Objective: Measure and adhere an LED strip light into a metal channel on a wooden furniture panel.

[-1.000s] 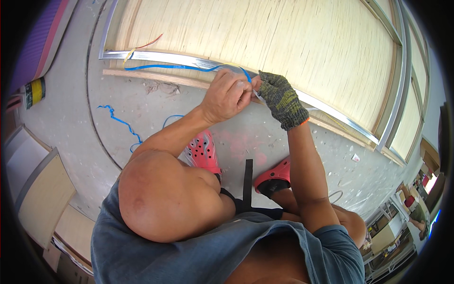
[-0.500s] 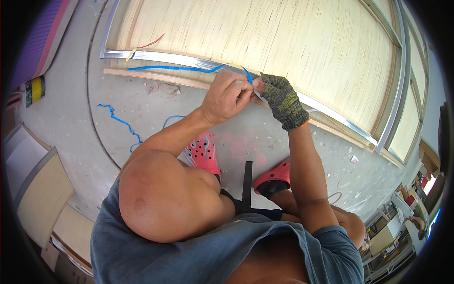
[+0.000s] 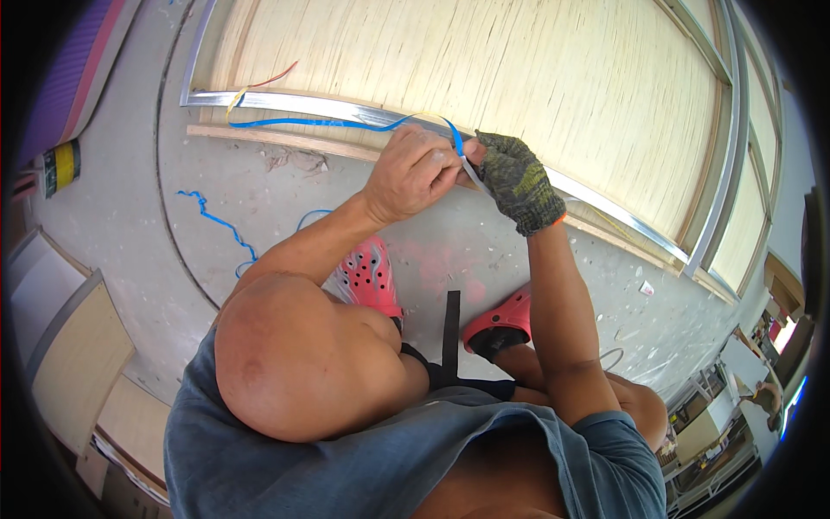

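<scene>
Head view: right hand pinches the blue strip; left hand curls, its hold unclear.

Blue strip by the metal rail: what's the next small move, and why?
Perhaps ease the slack out of the blue strip with the left hand, the gloved right hand acting as anchor: the strip arches loosely past the left hand before reaching the right.
</scene>
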